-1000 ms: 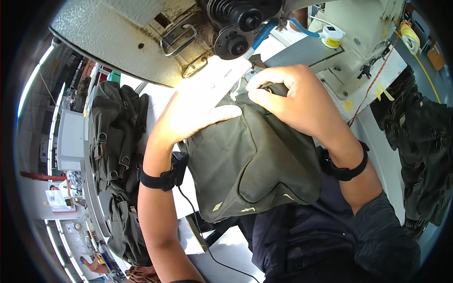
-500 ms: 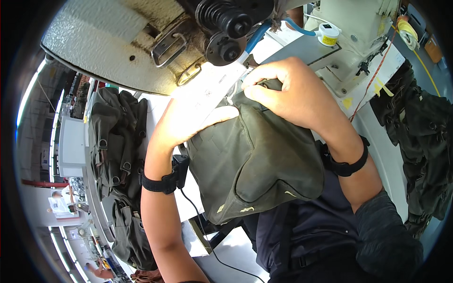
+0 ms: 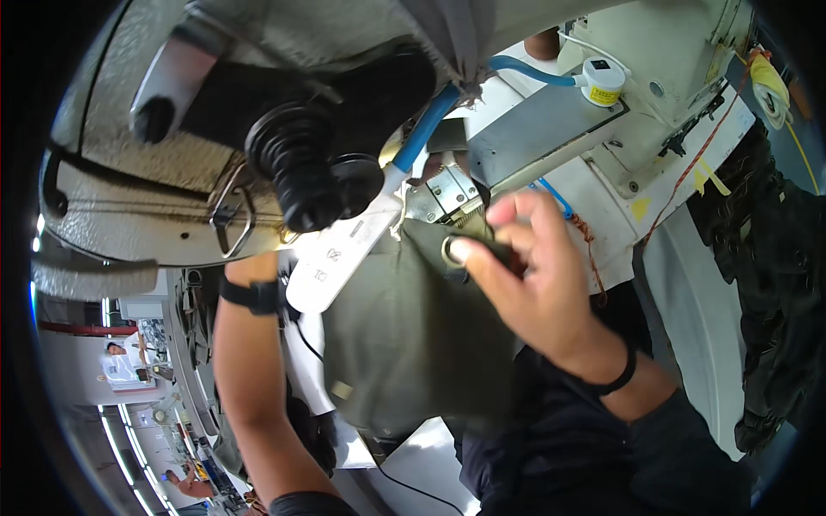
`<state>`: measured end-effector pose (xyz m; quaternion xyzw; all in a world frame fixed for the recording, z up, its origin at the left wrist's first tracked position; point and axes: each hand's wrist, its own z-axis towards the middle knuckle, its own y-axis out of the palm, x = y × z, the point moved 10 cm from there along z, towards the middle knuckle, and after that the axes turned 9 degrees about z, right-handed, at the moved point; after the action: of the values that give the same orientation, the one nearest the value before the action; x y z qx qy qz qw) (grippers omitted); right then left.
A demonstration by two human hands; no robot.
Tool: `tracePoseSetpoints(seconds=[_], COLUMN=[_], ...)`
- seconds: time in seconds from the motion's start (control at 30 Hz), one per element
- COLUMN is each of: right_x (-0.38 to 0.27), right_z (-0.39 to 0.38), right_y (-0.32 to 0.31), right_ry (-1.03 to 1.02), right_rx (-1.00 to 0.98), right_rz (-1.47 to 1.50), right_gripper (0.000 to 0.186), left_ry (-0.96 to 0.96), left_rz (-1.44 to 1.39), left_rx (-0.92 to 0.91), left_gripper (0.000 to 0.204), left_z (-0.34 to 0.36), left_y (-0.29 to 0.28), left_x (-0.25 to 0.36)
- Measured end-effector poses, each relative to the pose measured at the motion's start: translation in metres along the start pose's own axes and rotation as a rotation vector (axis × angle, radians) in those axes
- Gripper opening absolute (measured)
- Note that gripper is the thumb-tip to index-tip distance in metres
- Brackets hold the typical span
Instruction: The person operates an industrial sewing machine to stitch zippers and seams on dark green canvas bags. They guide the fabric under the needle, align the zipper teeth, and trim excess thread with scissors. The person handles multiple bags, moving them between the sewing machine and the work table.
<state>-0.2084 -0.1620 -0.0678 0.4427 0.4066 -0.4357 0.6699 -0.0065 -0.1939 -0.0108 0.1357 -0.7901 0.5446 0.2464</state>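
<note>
An olive fabric bag [image 3: 400,335] lies under the sewing machine's head [image 3: 163,206], against the metal bed [image 3: 439,193]. The pinched fingers of my right hand [image 3: 533,279] grip its upper right edge at a metal ring [image 3: 447,249], the thumb on the ring. A pale plate [image 3: 340,258] with a blue tube [image 3: 426,125] above it hangs over the bag's upper left. My left forearm [image 3: 245,361] rises along the bag's left side; my left hand is hidden behind the machine and plate.
Piles of dark bags [image 3: 766,318] hang at the right, with more [image 3: 194,314] partly seen at the left. A round white gauge [image 3: 602,82] and red cord [image 3: 688,168] are at the back right. Two co-workers [image 3: 125,361] [image 3: 189,486] are far off at the left.
The machine head now fills more of the upper left view and covers my left hand. My right hand has shifted downward, and the bag appears lower and narrower.
</note>
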Motion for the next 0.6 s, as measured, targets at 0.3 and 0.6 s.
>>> tracePoseSetpoints(seconds=[0.3, 0.6], right_x=[0.071, 0.055], right_z=[-0.054, -0.025], right_y=[0.044, 0.058], right_ry=[0.699, 0.55], right_rx=[0.007, -0.354], right_rz=[0.978, 0.664], right_gripper=[0.046, 0.043], left_ry=[-0.676, 0.023], left_rz=[0.348, 1.048], left_rx=[0.012, 0.432], left_gripper=[0.053, 0.083], left_z=[-0.063, -0.132], left_y=[-0.037, 0.064], left_x=[0.0, 0.085])
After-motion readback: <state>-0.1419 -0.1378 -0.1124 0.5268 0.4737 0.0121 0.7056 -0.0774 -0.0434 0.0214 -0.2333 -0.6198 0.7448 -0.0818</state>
